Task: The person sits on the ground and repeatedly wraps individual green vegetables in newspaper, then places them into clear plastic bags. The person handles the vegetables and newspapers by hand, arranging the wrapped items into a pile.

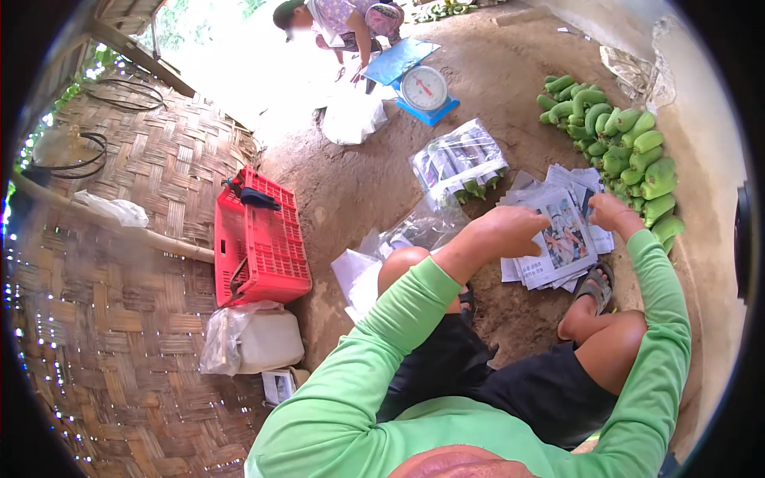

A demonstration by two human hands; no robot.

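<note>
Sheets of newspaper [562,231] lie in a loose, overlapping pile on the ground in front of me, the top one with a colour photo. My left hand [510,230] is closed over the pile's left side, knuckles up. At the pile's right side, my right hand [610,213] is closed with fingertips pressed together near a sheet's dark edge. Whether either hand grips a sheet is hidden. Beyond the pile lies a clear plastic bag [458,159] packed with paper-wrapped things, green ends showing at its near side. A crumpled clear plastic sheet [426,223] lies nearer.
Long green vegetables [629,151] are heaped along the right wall. A blue dial scale [425,92] stands farther off, beside a bending person [358,24] and a white bag [353,119]. Left are a red crate [267,247], a white container [271,341] and a woven bamboo wall [127,319].
</note>
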